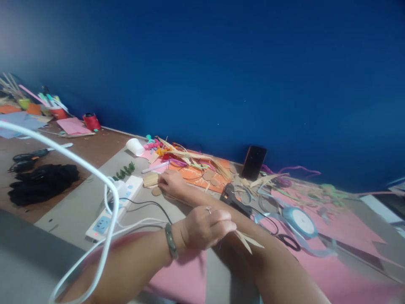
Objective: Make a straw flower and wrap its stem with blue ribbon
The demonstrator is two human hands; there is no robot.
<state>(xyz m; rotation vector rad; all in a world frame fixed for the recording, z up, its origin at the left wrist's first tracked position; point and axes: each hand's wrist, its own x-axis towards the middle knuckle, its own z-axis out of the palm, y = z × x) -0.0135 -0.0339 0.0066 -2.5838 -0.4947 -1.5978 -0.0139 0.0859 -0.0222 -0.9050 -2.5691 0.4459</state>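
Note:
My left hand (207,228), with a ring and a green bangle at the wrist, is closed on pale pointed straw strips (248,241) that stick out to the right past its fingers. It is over my right forearm, which crosses beyond it toward the upper left. My right hand (171,183) is low on the table with curled fingers, against the right end of a small yellowish wooden block (151,180). Whatever its fingertips hold is too small or hidden to name. A round brown disc (156,191) lies just below the block.
A white power strip (129,198) and looping white cable (115,207) are at left. Right of my hands lie a black glue gun (236,199), blue ribbon roll (300,221), black scissors (288,242) and pink paper (341,274). A phone (253,162) leans on the blue wall.

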